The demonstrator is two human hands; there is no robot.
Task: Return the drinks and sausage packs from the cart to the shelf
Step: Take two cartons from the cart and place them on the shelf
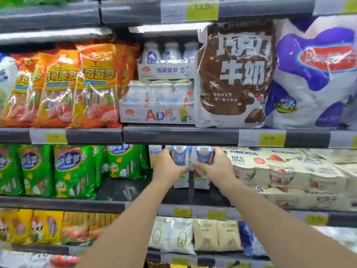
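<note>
While both arms reach into the middle shelf (108,204), the left hand (167,167) grips one drink carton (179,157) and the right hand (216,167) grips another (202,157), side by side; shelving is underway; next, seemingly, set them down upright and let go.

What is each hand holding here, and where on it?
Left hand grips the left drink carton around its middle; right hand grips the right drink carton likewise.
</note>
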